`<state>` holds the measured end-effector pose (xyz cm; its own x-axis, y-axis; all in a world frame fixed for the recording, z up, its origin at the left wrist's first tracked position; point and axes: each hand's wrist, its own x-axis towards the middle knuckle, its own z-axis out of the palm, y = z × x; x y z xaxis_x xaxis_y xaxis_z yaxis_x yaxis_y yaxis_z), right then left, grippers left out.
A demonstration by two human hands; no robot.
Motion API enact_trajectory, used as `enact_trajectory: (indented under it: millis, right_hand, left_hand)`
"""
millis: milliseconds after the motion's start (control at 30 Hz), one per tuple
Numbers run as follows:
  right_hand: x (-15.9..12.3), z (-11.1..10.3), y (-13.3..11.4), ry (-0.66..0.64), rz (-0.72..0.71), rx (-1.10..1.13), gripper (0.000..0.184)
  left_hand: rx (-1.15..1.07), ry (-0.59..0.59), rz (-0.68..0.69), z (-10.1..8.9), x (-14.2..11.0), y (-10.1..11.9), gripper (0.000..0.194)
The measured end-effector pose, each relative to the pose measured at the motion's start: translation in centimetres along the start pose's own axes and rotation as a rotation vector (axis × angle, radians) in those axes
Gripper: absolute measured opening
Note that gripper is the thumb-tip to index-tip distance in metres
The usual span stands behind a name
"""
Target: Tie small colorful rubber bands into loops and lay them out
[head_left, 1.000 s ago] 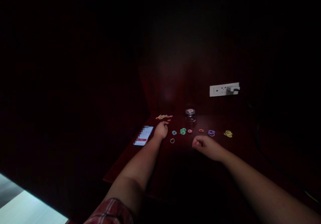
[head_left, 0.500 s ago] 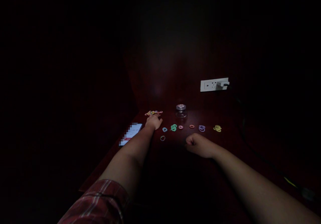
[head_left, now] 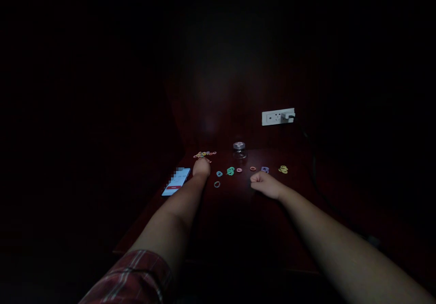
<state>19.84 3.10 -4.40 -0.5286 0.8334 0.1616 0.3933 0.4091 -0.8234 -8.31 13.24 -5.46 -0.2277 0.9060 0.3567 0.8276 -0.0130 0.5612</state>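
"Fingers first: how do they stand?"

"On the right hand [head_left: 264, 184], curled into a fist; whether anything is inside, I can't tell. On the left hand [head_left: 201, 167], mostly hidden, so I can't tell open from closed."

"What lies nearest?"

"Left: a mixed pile [head_left: 204, 154] of small bands, just beyond the hand; contact is unclear. Right: purple bands [head_left: 265, 169], just behind the fist, in a row running left to right: blue, green, pink and orange bands [head_left: 230, 171], purple, then yellow bands [head_left: 283, 169]. One loose band [head_left: 217, 184] lies nearer."

"Farther out?"

"Phone [head_left: 175, 183] left, clear jar [head_left: 239, 151] behind the row, wall socket [head_left: 272, 117] beyond."

"Risks?"

"Dim light could make similar colours easy to confuse. A forward slip of the fist might push purple into orange."
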Motion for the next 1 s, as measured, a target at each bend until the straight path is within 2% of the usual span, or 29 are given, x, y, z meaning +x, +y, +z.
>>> enact_trajectory:
  millis: [133, 300, 433, 567, 700, 833, 933, 1000]
  right_hand:
    - [0.1, -0.1, 0.2, 0.082, 0.018, 0.011, 0.030]
    - [0.4, 0.1, -0.1, 0.215, 0.038, -0.045, 0.035]
    - [0.1, 1.2, -0.7, 0.302, 0.085, -0.133, 0.033]
    - [-0.8, 2.6, -1.4, 0.334, 0.165, -0.243, 0.024]
    - [-1.4, 3.1, -1.8, 0.315, 0.230, -0.327, 0.013]
    - [-0.8, 2.7, -2.0, 0.204, 0.294, -0.373, 0.019]
    - [0.4, 2.0, -2.3, 0.087, 0.326, -0.376, 0.027]
    - [1.2, 1.3, -2.6, 0.011, 0.333, -0.359, 0.022]
  left_hand:
    - [-0.089, 0.070, -0.017, -0.8, -1.9, 0.2, 0.020]
    - [-0.190, 0.096, -0.076, -2.1, -4.7, 0.5, 0.015]
    - [-0.317, 0.119, -0.130, -3.0, -7.2, 0.9, 0.013]
    - [-0.506, 0.070, -0.114, -3.3, -9.9, 1.8, 0.021]
    - [-0.651, 0.003, -0.027, -3.4, -12.3, 3.2, 0.036]
    - [-0.730, -0.068, 0.086, -4.0, -13.5, 5.4, 0.029]
    - [-0.758, -0.111, 0.194, -4.5, -13.3, 7.8, 0.022]
    - [-0.769, -0.139, 0.265, -4.5, -12.8, 9.4, 0.018]
